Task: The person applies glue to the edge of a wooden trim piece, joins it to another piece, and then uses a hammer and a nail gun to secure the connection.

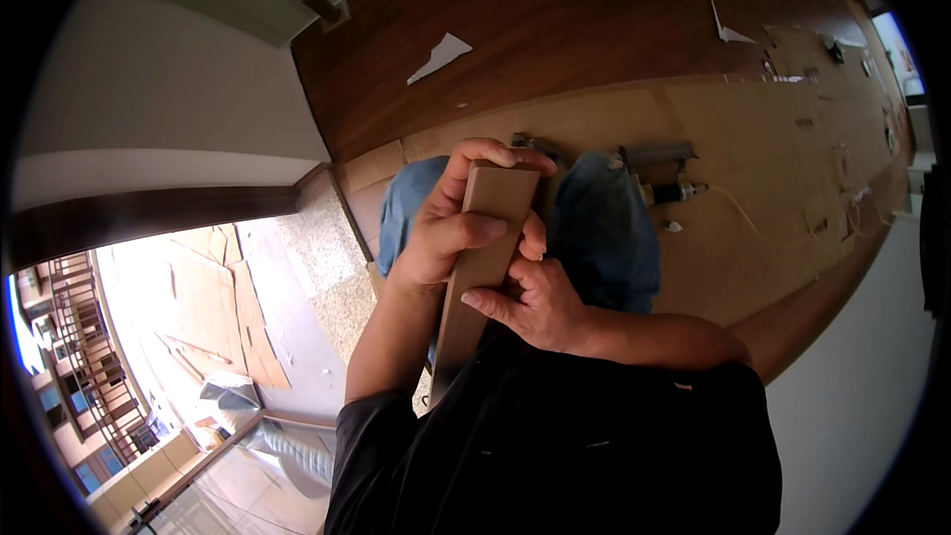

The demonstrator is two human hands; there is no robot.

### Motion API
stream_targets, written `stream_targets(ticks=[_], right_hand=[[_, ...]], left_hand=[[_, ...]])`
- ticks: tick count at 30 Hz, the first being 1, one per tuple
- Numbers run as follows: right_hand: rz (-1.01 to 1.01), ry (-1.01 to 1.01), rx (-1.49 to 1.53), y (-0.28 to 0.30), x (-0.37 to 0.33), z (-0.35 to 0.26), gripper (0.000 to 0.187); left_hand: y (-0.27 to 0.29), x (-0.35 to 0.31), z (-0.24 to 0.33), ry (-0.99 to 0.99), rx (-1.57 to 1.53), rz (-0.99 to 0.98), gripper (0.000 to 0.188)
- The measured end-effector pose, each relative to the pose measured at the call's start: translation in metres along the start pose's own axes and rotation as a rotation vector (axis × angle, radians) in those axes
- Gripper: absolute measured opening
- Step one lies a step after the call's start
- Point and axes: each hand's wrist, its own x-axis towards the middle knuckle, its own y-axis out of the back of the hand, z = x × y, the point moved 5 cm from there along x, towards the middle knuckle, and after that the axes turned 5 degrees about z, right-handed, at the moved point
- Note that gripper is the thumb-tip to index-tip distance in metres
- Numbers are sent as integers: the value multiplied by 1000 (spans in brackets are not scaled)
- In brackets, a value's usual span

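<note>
A long, flat brown wooden board [500,193] slants up in front of my body, its far end above my knees. My left hand [446,228] is closed around the upper part, thumb across the face and fingers reaching over the far end and round the edge. Lower down, my right hand [545,307] grips the right edge, its thumb resting on the face and its other fingers partly hidden behind the board. The near end of the board disappears beside my black shirt.
Cardboard sheeting [753,139] covers the floor ahead, with dark wood flooring [594,20] beyond. Right of my knees lies a nail-gun-like tool [669,188] with a thin yellow hose. A torn white scrap [441,57] lies farther off. At left is an opening over a speckled stone sill [322,248].
</note>
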Motion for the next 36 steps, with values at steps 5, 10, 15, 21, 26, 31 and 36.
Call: stream_targets(ticks=[5, 10, 15, 21, 26, 31, 36], right_hand=[[74, 48, 24, -2, 0, -2, 42], [40, -34, 68, -1, 1, -4, 42], [44, -19, 38, -2, -1, 3, 41], [40, -88, 125, 4, 6, -7, 34], [482, -93, 412, 63, 12, 17, 26], [593, -122, 504, 108, 36, 11, 38], [581, -171, 545, 137, 59, 24, 42]], left_hand=[[5, -1, 0, -20, 40, -6, 61], [6, -1, 4, -178, 155, 16, 60], [16, 2, 6, -230, 364, 49, 56], [8, -17, 23, -215, 591, 174, 56], [6, -68, 51, -124, 1225, 265, 47], [25, -135, 77, -246, 1722, 441, 45], [32, -137, 83, -303, 2085, 619, 52]])
